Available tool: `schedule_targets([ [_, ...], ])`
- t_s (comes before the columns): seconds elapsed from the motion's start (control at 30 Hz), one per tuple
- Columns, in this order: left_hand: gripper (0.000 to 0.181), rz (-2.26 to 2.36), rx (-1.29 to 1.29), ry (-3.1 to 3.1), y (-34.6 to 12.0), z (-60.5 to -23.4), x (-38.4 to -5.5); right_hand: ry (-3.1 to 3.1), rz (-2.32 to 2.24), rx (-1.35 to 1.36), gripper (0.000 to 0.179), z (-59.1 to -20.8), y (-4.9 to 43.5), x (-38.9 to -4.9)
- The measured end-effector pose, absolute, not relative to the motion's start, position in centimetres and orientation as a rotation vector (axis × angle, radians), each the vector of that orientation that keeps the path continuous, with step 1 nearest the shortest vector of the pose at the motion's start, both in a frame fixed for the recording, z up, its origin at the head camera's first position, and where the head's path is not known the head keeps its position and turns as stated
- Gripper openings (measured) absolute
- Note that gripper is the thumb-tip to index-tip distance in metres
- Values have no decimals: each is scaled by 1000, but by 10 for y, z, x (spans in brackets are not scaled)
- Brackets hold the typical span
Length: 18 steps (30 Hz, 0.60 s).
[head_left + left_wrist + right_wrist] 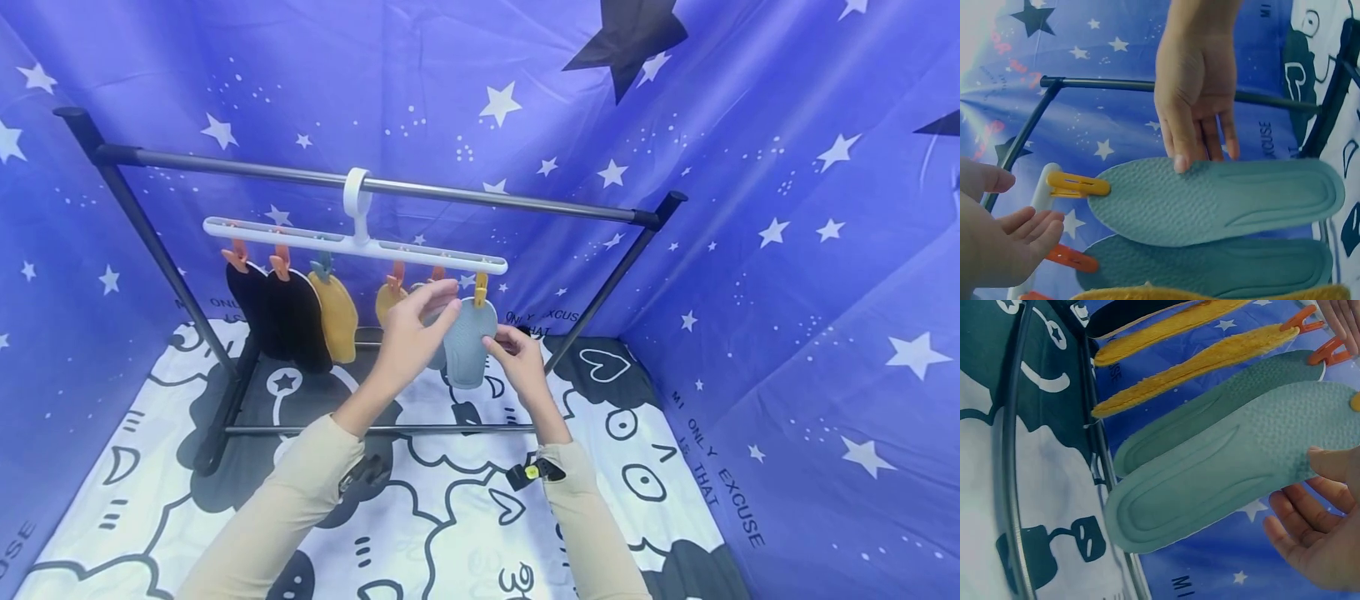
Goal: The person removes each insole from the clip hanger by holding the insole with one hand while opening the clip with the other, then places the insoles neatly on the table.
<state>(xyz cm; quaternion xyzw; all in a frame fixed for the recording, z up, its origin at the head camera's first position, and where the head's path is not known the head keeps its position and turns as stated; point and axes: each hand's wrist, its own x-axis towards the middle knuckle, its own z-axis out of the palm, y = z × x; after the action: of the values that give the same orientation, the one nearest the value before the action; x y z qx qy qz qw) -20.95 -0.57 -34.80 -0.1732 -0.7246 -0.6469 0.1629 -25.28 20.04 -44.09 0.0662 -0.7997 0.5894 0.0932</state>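
A light grey-green insole [468,354] hangs toe up from a yellow clip [481,289] at the right end of a white hanger [292,238]. My right hand [522,360] pinches the insole's side edge, the thumb on its dimpled face and the fingers behind. Beside the clip, my left hand [414,332] is raised with its fingers loosely bent and nothing held. In the left wrist view, a second grey-green insole [1247,265] hangs alongside from an orange clip [1072,257], partly covered by the first.
The hanger hooks over the bar of a dark metal rack [487,195]. Two black insoles [292,321] and a yellow insole [335,321] hang on its left half; another yellow insole [1197,369] hangs nearer the middle. Starry blue cloth [750,292] surrounds the rack.
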Motion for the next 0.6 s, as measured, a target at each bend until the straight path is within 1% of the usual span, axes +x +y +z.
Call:
schedule_targets([
  [0.17,42,-1935,-494,-2152,0,-348,-215,-2373,1788,163,31,-448,202,-251],
  [0.33,48,-2002,-510,-2183,8,-351,-223,-2360,1807,147,28,-453,203,-251],
  [0.6,43,-2005,-474,-2133,21,-352,-230,-2327,1855,132,25,-466,201,-250],
])
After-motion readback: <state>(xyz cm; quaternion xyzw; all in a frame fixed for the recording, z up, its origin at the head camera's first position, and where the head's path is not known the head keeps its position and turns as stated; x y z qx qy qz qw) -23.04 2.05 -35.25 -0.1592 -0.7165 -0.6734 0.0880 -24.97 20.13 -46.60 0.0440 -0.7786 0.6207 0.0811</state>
